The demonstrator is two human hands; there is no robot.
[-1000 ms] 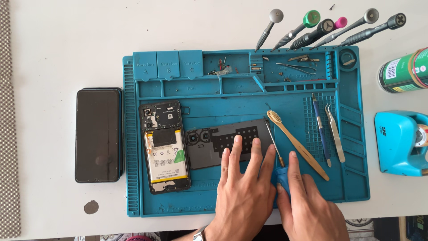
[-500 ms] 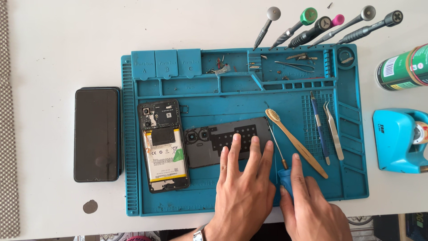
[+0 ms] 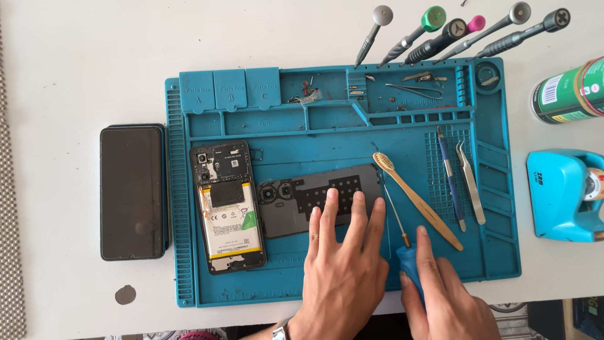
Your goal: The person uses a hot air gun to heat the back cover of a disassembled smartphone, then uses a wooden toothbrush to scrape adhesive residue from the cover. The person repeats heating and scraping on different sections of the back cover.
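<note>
My left hand point(image 3: 345, 264) lies flat, fingers spread, on a dark phone back cover point(image 3: 314, 198) in the middle of a teal work mat point(image 3: 497, 208). My right hand point(image 3: 443, 296) grips the blue handle of a thin screwdriver point(image 3: 412, 261), its shaft running up and to the left beside the cover's right edge. Left of the cover lies an opened phone point(image 3: 228, 204) with its battery and board exposed.
A wooden toothbrush point(image 3: 418, 200), a blue tool point(image 3: 450, 176) and metal tweezers point(image 3: 472, 182) lie on the mat's right side. Several screwdrivers point(image 3: 440, 34) stand behind the mat. A dark phone point(image 3: 133, 192) lies to the left. A green can point(image 3: 569, 91) and a blue tape dispenser point(image 3: 566, 195) sit on the right.
Both hands have stayed in nearly the same place; the view has shifted slightly.
</note>
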